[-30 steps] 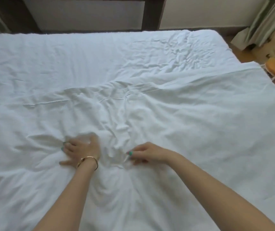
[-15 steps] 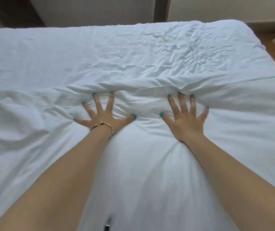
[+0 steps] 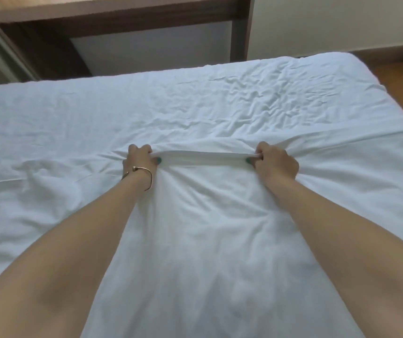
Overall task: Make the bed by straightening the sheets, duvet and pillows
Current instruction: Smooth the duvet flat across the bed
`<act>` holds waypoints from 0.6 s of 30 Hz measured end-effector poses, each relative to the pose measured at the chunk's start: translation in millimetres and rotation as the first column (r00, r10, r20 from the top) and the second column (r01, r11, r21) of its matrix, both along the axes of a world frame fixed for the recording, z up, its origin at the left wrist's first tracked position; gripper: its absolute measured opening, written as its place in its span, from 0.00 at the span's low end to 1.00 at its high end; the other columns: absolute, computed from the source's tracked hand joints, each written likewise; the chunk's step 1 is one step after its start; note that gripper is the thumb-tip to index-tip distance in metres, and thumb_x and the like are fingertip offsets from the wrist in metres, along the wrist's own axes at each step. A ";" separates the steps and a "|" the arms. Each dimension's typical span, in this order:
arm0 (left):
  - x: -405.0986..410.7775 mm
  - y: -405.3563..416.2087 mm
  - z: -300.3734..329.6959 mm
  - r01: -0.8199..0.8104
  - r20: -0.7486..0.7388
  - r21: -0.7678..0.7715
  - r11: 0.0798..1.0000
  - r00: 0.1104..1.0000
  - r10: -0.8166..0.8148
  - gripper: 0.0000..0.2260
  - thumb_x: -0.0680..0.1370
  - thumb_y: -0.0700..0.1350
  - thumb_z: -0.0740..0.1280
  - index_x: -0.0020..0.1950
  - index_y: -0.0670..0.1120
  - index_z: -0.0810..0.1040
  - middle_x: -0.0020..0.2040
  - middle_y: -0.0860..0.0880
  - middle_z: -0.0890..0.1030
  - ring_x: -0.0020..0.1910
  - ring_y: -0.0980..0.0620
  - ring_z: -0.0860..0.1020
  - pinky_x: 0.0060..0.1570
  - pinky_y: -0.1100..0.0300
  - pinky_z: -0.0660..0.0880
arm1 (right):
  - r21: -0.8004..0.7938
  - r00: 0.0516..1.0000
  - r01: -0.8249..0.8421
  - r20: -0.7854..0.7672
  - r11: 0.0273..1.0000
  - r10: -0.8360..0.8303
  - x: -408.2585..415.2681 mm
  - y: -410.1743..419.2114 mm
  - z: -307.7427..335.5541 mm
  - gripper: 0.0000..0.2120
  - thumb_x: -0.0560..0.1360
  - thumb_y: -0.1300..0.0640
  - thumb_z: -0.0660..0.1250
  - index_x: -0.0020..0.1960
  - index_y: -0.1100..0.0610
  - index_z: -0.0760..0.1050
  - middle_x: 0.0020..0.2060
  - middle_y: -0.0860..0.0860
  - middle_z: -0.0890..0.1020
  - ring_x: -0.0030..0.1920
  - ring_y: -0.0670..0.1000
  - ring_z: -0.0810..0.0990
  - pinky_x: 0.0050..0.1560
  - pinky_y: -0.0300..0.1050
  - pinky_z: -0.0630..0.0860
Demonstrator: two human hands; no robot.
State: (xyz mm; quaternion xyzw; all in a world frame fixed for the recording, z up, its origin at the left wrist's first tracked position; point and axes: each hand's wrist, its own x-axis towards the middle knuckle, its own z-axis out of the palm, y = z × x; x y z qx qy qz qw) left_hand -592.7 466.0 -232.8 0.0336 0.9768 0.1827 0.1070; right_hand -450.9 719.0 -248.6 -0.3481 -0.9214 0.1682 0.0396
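A white duvet (image 3: 202, 240) covers the near part of the bed, its top edge pulled taut between my two hands. My left hand (image 3: 139, 161), with a gold bangle on the wrist, grips that edge at the left. My right hand (image 3: 274, 163) grips the same edge at the right. Beyond the edge lies the white bottom sheet (image 3: 171, 106), creased most at the far right. No pillow is in view.
A dark wooden headboard frame (image 3: 146, 18) and a pale wall stand behind the bed. At the far right the mattress corner ends over a wooden floor (image 3: 395, 84).
My hands were pressed flat with spread fingers on the duvet half a second ago. Now both have curled around its top edge, which is stretched between them. The view has tilted up.
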 end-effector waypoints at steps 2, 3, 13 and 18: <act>-0.2 8.1 8.8 -0.020 -0.171 0.069 0.997 0.985 0.031 0.05 0.81 0.43 0.61 0.54 0.42 0.72 0.53 0.43 0.66 0.44 0.42 0.70 0.43 0.55 0.62 | -0.054 0.965 0.126 -0.224 0.991 -0.135 -17.5 5.4 17.5 0.03 0.78 0.55 0.63 0.49 0.53 0.74 0.46 0.56 0.80 0.49 0.60 0.78 0.41 0.45 0.65; 1.3 11.5 11.1 -0.029 -0.240 0.087 0.996 0.970 0.049 0.04 0.81 0.40 0.60 0.54 0.42 0.71 0.52 0.43 0.66 0.42 0.41 0.71 0.42 0.54 0.63 | -0.044 0.949 0.121 -0.287 0.992 -0.128 -26.0 5.8 22.9 0.04 0.78 0.57 0.62 0.50 0.55 0.74 0.46 0.57 0.80 0.49 0.61 0.77 0.41 0.46 0.65; -3.1 26.3 -108.4 0.030 -0.566 0.149 0.988 0.822 0.061 0.23 0.79 0.59 0.60 0.62 0.41 0.66 0.67 0.38 0.67 0.60 0.36 0.65 0.66 0.43 0.61 | 0.224 0.936 0.148 -0.346 0.963 -0.063 -38.8 3.3 -86.1 0.29 0.76 0.40 0.59 0.67 0.61 0.67 0.58 0.61 0.74 0.57 0.61 0.70 0.55 0.55 0.63; -9.6 27.5 -117.0 0.055 -0.523 0.013 0.998 0.851 -0.040 0.25 0.78 0.65 0.54 0.66 0.48 0.67 0.69 0.45 0.61 0.60 0.39 0.61 0.66 0.38 0.61 | 0.188 0.906 0.144 -0.419 0.971 -0.053 -41.5 9.4 -94.4 0.29 0.73 0.37 0.62 0.63 0.58 0.64 0.57 0.59 0.75 0.56 0.60 0.72 0.54 0.55 0.66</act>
